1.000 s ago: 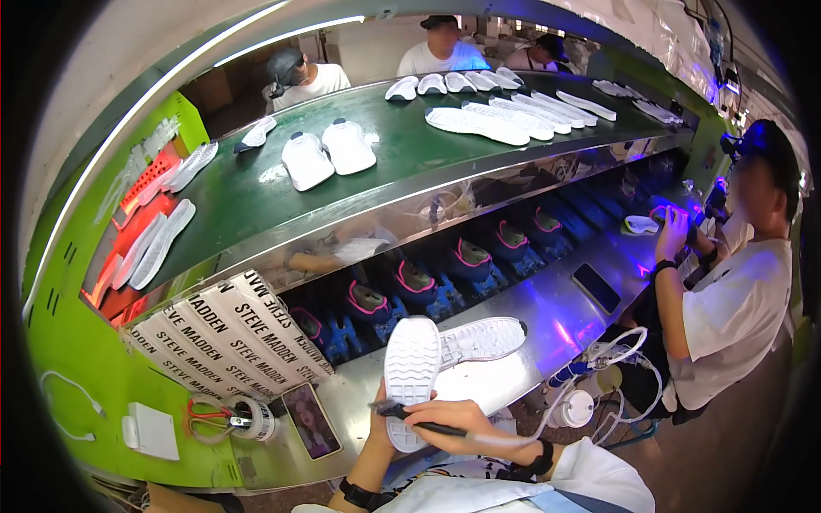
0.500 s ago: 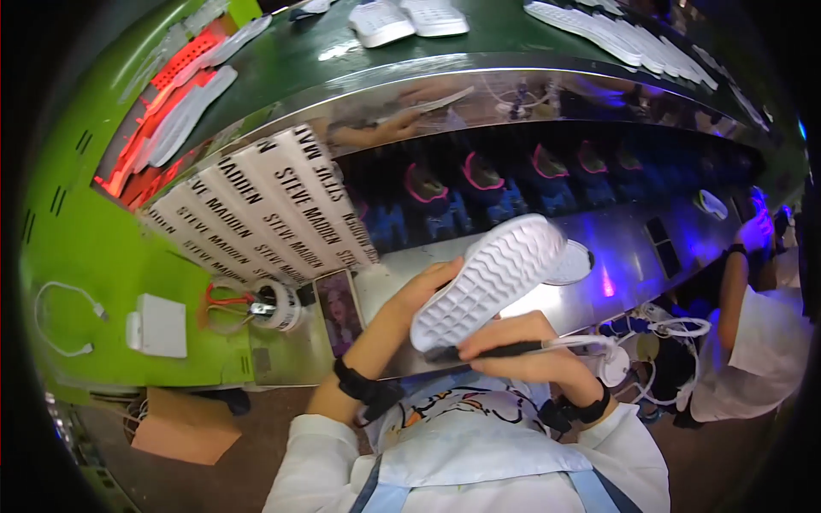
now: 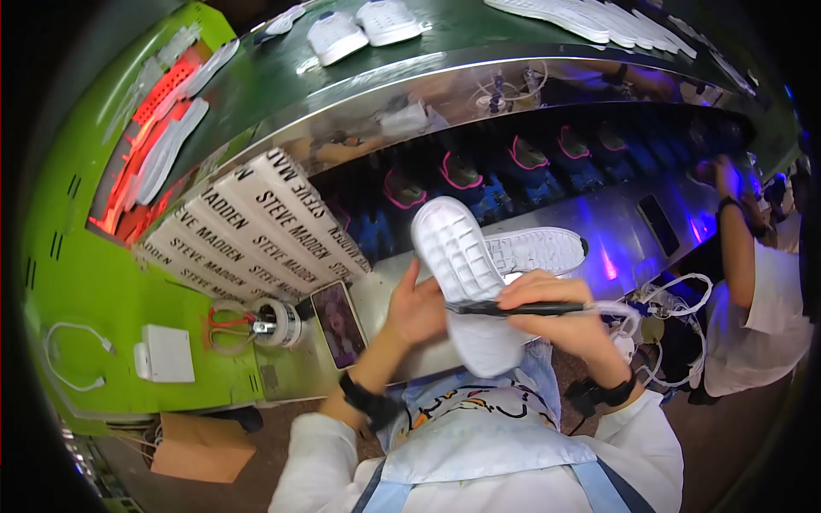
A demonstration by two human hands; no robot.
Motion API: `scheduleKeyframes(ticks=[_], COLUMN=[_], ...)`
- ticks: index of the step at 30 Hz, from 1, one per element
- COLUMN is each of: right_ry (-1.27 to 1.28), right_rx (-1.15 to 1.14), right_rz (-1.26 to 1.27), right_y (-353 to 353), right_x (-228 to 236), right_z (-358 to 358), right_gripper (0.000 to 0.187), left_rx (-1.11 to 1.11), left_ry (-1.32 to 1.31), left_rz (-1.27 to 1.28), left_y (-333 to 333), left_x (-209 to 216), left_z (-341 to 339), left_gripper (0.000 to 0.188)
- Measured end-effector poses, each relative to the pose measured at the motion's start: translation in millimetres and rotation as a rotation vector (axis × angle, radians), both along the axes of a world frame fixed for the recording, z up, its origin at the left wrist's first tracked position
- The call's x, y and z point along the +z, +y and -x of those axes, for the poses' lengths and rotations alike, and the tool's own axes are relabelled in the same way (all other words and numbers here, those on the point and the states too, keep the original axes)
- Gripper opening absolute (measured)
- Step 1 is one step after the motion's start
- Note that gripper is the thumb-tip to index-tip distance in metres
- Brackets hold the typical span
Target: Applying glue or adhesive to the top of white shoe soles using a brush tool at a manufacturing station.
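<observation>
A white rubber shoe sole (image 3: 469,256) is raised in front of me, its blocky tread showing and its lower end near my apron. My left hand (image 3: 417,309) is at the sole's left edge, thumb raised and the other fingers partly hidden behind it. In my right hand (image 3: 560,312) I grip a black pen-like tool (image 3: 479,308) with a pale tube or cord at its back end. The tool lies across the middle of the sole. Just beyond, a second white sole (image 3: 539,248) rests on the metal bench (image 3: 603,227).
A phone (image 3: 339,325), a tape roll (image 3: 280,325) with scissors (image 3: 235,323) and a printed box (image 3: 256,227) are at left. White shoes (image 3: 335,36) and several soles (image 3: 590,19) sit on the green shelf. At right, a person's arm (image 3: 737,248) reaches over the bench; white tubing (image 3: 684,342) hangs nearby.
The held sole has turned to a steeper angle, its far end swinging left. My right hand and the tool have moved up to the sole's middle. The second sole shows more.
</observation>
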State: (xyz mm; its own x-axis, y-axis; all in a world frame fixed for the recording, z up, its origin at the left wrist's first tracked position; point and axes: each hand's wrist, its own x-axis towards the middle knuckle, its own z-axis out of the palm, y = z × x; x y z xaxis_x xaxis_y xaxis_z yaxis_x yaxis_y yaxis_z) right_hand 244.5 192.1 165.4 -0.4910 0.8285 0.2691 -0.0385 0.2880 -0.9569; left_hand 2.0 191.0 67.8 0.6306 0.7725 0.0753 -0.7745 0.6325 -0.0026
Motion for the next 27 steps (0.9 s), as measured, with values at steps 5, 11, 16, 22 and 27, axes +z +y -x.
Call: scheduleKeyframes(ticks=[5,11,16,22,27], right_ry=[-0.005,0.038,0.005,-0.067,-0.041], right_rx=[-0.107,0.082,0.208,0.288,0.293], right_rz=[0.192,-0.25,-0.107,0.297,0.211], right_y=[-5,-32,-32,-22,-13], right_x=[-6,-24,-27,-20,-13], right_z=[41,61,56,50,41], right_gripper=[0.022,0.017,0.018,0.014,0.014], left_rx=[0.274,0.323,0.406,0.323,0.067], left_ry=[0.175,-0.076,0.136,0.278,0.26], left_rz=[-0.118,-0.003,0.023,-0.035,-0.21], left_y=[-27,-20,-11,1,16], left_x=[-12,2,17,31,32], left_z=[-28,-37,-35,-21,-4], left_gripper=[0.068,0.07,0.07,0.075,0.071])
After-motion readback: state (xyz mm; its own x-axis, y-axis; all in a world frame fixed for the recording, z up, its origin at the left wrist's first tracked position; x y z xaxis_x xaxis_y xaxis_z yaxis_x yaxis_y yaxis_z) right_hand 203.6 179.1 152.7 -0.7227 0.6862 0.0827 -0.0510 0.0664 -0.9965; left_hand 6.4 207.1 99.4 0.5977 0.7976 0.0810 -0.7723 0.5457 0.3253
